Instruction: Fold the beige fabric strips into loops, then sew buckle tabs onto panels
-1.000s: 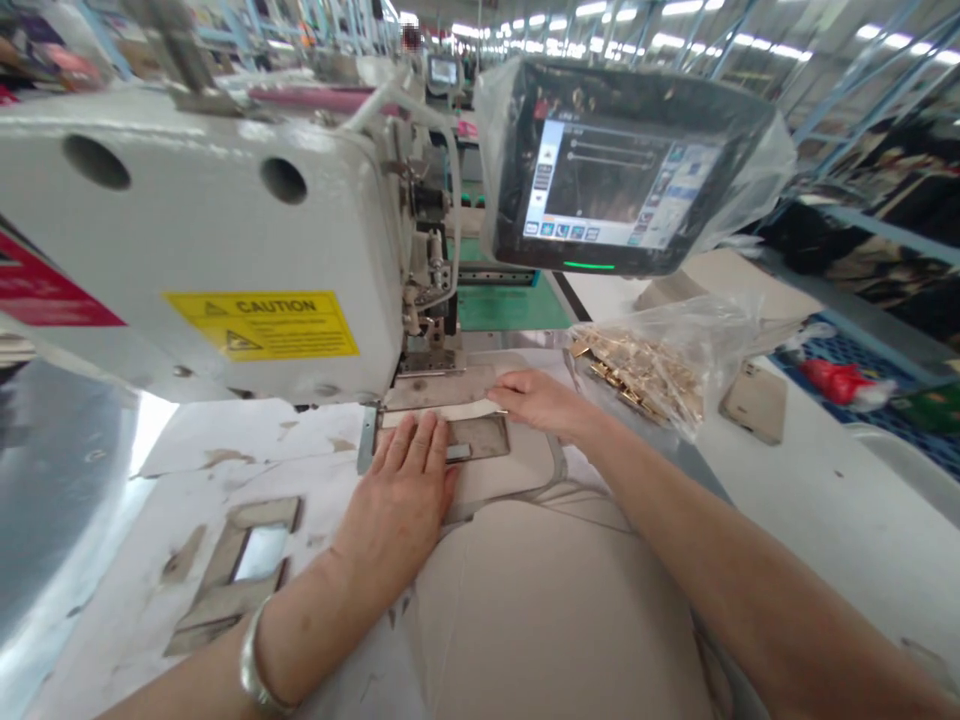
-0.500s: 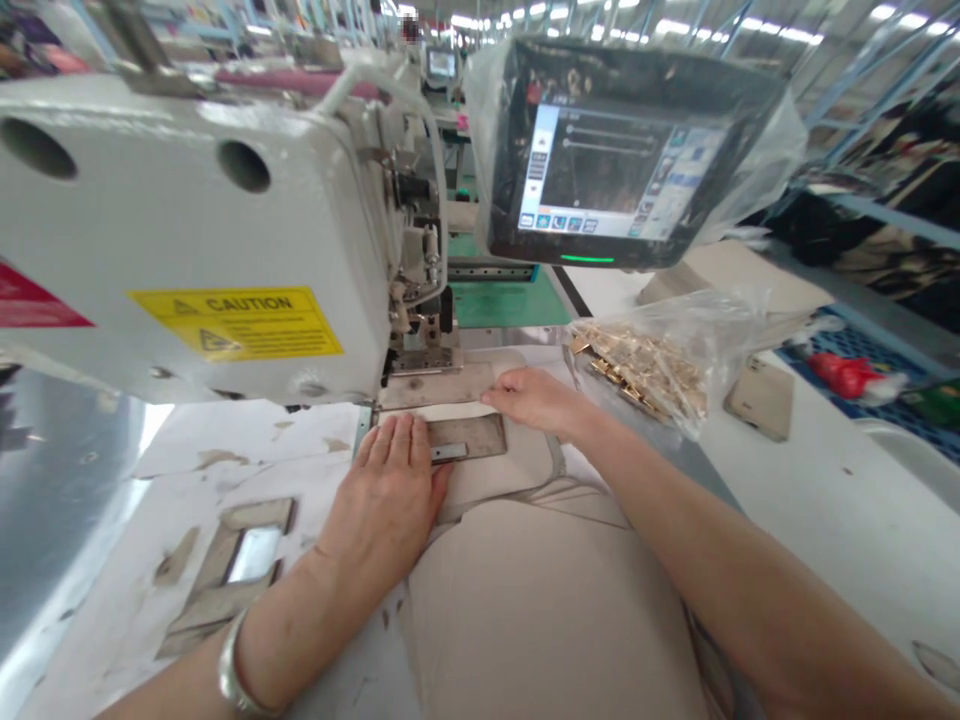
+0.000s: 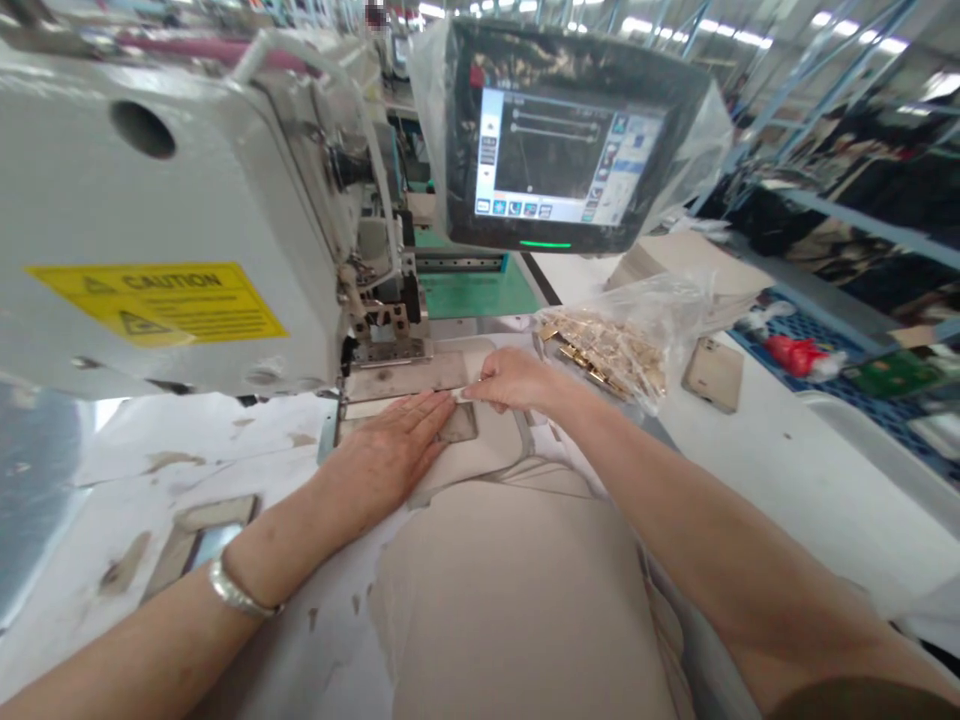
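Note:
Beige fabric (image 3: 517,590) spreads from the front edge up to the sewing machine's presser area (image 3: 390,345). My left hand (image 3: 390,445) lies flat on a metal plate (image 3: 459,425) over the fabric, its fingers stretched toward the right. My right hand (image 3: 510,380) is closed in a pinch just beyond those fingertips, at the fabric strip beside the plate; what it pinches is too small to make out. A second flat plate (image 3: 409,378) lies between the hands and the machine head.
The machine head (image 3: 165,210) fills the left. A screen (image 3: 562,140) stands behind. To the right are a bag of gold-coloured pieces (image 3: 615,345), a phone (image 3: 714,375) and stacked beige panels (image 3: 697,265). A metal frame (image 3: 202,535) lies at the lower left.
My left hand has slid right along the plate, its fingers now pointing toward my right hand and nearly meeting it. The whole view has shifted, so the machine appears further left.

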`<action>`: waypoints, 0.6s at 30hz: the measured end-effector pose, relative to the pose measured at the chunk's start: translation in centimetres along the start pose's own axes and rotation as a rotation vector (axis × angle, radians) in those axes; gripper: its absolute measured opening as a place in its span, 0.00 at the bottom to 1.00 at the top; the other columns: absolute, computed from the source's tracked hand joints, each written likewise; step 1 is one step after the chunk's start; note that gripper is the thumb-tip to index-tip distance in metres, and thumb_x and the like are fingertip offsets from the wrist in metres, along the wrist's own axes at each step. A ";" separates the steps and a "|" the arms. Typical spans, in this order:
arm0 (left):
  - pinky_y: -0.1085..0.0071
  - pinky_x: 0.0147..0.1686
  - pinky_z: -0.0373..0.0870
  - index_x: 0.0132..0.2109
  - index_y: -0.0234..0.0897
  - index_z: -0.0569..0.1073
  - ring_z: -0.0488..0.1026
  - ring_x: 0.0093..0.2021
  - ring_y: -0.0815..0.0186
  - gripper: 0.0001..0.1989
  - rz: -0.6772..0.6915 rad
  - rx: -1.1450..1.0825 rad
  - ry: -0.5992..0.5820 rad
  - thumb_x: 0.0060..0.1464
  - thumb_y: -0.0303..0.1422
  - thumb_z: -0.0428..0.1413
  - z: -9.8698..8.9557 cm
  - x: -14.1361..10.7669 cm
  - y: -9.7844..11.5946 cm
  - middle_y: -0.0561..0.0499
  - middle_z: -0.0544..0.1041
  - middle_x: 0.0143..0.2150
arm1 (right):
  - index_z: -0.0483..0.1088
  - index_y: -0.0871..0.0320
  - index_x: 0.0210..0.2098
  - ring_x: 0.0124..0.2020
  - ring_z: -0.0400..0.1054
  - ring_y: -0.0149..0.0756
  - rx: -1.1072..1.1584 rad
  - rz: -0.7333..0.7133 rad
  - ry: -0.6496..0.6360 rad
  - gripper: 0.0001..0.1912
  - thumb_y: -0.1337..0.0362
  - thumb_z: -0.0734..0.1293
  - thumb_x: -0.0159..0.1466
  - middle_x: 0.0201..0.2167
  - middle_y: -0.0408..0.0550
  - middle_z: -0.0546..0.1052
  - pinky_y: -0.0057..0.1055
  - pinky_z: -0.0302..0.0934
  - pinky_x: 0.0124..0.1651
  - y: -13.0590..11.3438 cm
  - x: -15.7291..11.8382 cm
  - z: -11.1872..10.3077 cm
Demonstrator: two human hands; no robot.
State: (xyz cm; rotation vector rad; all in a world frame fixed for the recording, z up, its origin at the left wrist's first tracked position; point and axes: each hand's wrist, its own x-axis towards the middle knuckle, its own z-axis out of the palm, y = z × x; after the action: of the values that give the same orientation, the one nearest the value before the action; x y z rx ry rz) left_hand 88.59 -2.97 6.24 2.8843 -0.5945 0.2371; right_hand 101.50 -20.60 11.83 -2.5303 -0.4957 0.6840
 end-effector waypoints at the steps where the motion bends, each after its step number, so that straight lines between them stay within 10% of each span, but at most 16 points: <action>1: 0.56 0.69 0.60 0.69 0.31 0.64 0.66 0.68 0.58 0.26 -0.011 0.006 -0.009 0.69 0.37 0.45 0.0 0.2 0.1 0.38 0.68 0.69 | 0.73 0.62 0.23 0.16 0.58 0.28 -0.002 0.005 -0.011 0.13 0.63 0.71 0.62 0.14 0.42 0.70 0.26 0.55 0.24 -0.2 0.0 0.0; 10: 0.54 0.68 0.61 0.67 0.29 0.64 0.67 0.67 0.54 0.26 -0.088 -0.076 0.000 0.67 0.37 0.46 -0.5 0.3 1.0 0.35 0.70 0.67 | 0.72 0.61 0.25 0.17 0.63 0.28 -0.071 0.010 -0.043 0.12 0.66 0.67 0.65 0.18 0.44 0.73 0.23 0.58 0.21 -1.4 -0.3 0.7; 18: 0.56 0.58 0.71 0.67 0.31 0.61 0.75 0.59 0.52 0.30 -0.207 -0.270 -0.002 0.62 0.40 0.49 -1.4 0.0 0.7 0.37 0.74 0.62 | 0.72 0.61 0.28 0.52 0.73 0.48 -0.155 -0.121 0.175 0.07 0.74 0.69 0.62 0.39 0.55 0.81 0.33 0.67 0.53 -3.3 -2.1 0.5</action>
State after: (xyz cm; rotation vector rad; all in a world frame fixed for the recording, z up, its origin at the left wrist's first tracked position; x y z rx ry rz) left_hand 88.18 -3.31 7.69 2.6572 -0.2977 0.1131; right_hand 98.82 -18.63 13.96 -2.6465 -0.6555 0.3889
